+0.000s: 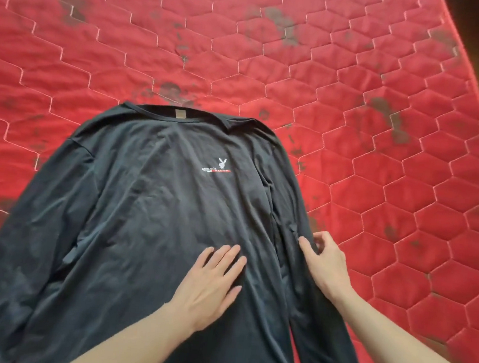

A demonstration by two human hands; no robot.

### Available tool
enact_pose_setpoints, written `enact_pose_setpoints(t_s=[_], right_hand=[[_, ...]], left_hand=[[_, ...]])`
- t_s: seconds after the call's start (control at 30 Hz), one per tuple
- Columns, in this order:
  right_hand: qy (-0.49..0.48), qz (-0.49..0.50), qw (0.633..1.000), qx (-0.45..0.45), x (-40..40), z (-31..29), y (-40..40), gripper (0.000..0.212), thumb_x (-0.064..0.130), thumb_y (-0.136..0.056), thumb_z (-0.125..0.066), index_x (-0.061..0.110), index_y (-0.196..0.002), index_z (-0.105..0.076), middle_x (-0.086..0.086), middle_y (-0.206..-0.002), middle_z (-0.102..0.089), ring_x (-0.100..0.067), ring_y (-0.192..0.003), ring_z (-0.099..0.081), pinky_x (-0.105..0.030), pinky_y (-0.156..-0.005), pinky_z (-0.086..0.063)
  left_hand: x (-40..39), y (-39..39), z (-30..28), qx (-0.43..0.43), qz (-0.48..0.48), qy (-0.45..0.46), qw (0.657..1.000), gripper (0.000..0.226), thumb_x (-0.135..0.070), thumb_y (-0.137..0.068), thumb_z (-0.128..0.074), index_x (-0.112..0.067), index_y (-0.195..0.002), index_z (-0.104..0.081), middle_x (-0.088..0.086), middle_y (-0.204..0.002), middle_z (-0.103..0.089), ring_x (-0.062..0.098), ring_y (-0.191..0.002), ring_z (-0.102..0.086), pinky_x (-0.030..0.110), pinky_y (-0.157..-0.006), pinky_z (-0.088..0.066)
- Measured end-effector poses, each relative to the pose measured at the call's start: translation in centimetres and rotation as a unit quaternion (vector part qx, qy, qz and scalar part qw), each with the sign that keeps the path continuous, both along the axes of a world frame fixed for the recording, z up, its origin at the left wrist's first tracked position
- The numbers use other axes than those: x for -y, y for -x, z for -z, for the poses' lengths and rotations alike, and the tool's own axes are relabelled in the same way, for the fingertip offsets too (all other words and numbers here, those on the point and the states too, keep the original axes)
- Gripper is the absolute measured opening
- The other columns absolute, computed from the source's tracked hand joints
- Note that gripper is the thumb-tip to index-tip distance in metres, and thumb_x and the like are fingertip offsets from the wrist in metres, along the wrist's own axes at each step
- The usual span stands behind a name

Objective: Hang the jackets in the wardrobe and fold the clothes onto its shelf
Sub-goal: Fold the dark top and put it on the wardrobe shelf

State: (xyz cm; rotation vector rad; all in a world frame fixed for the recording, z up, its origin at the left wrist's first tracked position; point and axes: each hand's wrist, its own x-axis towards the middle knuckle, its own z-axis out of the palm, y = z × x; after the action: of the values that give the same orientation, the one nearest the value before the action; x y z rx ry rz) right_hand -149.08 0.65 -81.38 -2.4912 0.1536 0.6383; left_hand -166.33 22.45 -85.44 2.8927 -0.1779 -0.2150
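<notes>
While the left hand (209, 277) presses flat on the dark shirt (149, 202), the right hand (325, 261) pinches its sleeve (294, 203).

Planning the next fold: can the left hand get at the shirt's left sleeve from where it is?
Probably yes. The left hand lies flat mid-shirt, and nothing lies on the sleeve beside it.

The shirt's (148, 216) hem and left cuff run off the bottom edge. Its small chest print (215, 170) is too blurred to read. The mattress (381, 136) runs past 3 edges.
</notes>
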Motion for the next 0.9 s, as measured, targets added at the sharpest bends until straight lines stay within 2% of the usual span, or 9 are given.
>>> enact_pose_setpoints(t_s=[0.1,0.23,0.33,0.4,0.47,0.53,0.67,0.8,0.9], right_hand=[[0.006,-0.007,1.0,-0.011,2.7,0.8,2.3,0.023,0.049,-0.096,-0.061,0.026,-0.1,-0.058,0.01,-0.093,-0.069,-0.023,-0.092,-0.061,-0.04,-0.081,-0.046],[0.023,-0.029,0.999,-0.03,6.2,1.5,4.3,0.028,0.044,-0.102,-0.055,0.017,-0.105,-0.06,-0.01,-0.098,-0.072,-0.039,-0.099,-0.063,-0.043,-0.076,-0.045],[0.008,-0.05,0.999,-0.02,8.5,0.9,0.9,0.029,0.041,-0.101,-0.058,0.02,-0.082,-0.053,-0.008,-0.079,-0.067,-0.041,-0.086,-0.061,-0.046,-0.071,-0.046],[0.02,-0.085,0.996,-0.001,10.0,0.4,-3.4,0.025,0.039,-0.098,-0.064,0.022,-0.08,-0.057,-0.007,-0.08,-0.07,-0.04,-0.086,-0.065,-0.046,-0.072,-0.05],[0.033,-0.104,0.993,0.037,11.3,-0.3,-8.3,0.014,0.037,-0.095,-0.07,0.025,-0.087,-0.069,-0.007,-0.09,-0.076,-0.038,-0.092,-0.069,-0.045,-0.076,-0.053],[0.021,-0.087,0.993,0.072,12.4,-1.1,-12.5,0.011,0.038,-0.092,-0.073,0.028,-0.09,-0.07,-0.007,-0.093,-0.077,-0.035,-0.095,-0.069,-0.044,-0.08,-0.053],[-0.002,-0.058,0.998,-0.025,15.7,-1.2,-15.1,0.026,0.05,-0.088,-0.075,0.03,-0.103,-0.066,0.0,-0.094,-0.072,-0.024,-0.094,-0.067,-0.037,-0.083,-0.047],[-0.066,-0.044,0.994,-0.079,18.8,0.2,-13.2,0.031,0.049,-0.088,-0.077,0.032,-0.108,-0.062,0.003,-0.089,-0.078,-0.016,-0.088,-0.073,-0.038,-0.089,-0.053],[-0.156,-0.068,0.977,-0.128,19.2,0.3,-12.4,0.012,0.031,-0.093,-0.077,0.022,-0.101,-0.074,0.003,-0.095,-0.081,-0.009,-0.087,-0.071,-0.032,-0.089,-0.054]], left_hand=[[2.9,-2.2,-0.1,-0.008,-0.059,-0.013,0.998,0.052,-0.046,-0.104,-0.045,-0.012,-0.142,-0.056,0.012,-0.146,-0.055,0.03,-0.135,-0.052,0.048,-0.112,-0.045],[5.4,-5.8,-1.4,-0.018,-0.141,-0.033,0.989,0.033,-0.043,-0.099,-0.055,-0.013,-0.112,-0.059,0.008,-0.119,-0.059,0.028,-0.108,-0.056,0.042,-0.093,-0.05],[6.7,-8.3,-2.2,-0.014,-0.164,-0.032,0.986,0.027,-0.041,-0.097,-0.057,-0.016,-0.106,-0.057,0.005,-0.11,-0.057,0.027,-0.098,-0.055,0.041,-0.084,-0.049],[7.2,-10.0,-2.5,0.005,-0.159,-0.03,0.987,0.025,-0.041,-0.097,-0.057,-0.017,-0.105,-0.056,0.003,-0.107,-0.056,0.027,-0.096,-0.054,0.041,-0.083,-0.048],[7.4,-11.4,-2.6,0.027,-0.152,-0.031,0.988,0.023,-0.039,-0.098,-0.053,-0.018,-0.105,-0.055,0.004,-0.107,-0.055,0.027,-0.095,-0.054,0.041,-0.083,-0.048],[7.4,-12.8,-2.5,0.046,-0.151,-0.036,0.987,0.023,-0.038,-0.1,-0.049,-0.017,-0.107,-0.056,0.004,-0.108,-0.056,0.027,-0.096,-0.054,0.042,-0.084,-0.048],[7.1,-16.1,-2.3,0.085,-0.163,-0.013,0.983,0.015,-0.023,-0.101,-0.049,-0.016,-0.112,-0.057,0.006,-0.116,-0.058,0.03,-0.104,-0.056,0.045,-0.089,-0.047],[6.0,-21.5,-2.3,0.088,-0.167,0.003,0.982,0.04,0.004,-0.087,-0.056,-0.009,-0.125,-0.06,0.011,-0.125,-0.062,0.036,-0.118,-0.057,0.048,-0.098,-0.046],[5.9,-25.9,-2.5,0.011,-0.134,0.021,0.991,0.059,0.014,-0.081,-0.053,-0.008,-0.136,-0.057,0.013,-0.137,-0.057,0.037,-0.128,-0.053,0.048,-0.103,-0.044]])
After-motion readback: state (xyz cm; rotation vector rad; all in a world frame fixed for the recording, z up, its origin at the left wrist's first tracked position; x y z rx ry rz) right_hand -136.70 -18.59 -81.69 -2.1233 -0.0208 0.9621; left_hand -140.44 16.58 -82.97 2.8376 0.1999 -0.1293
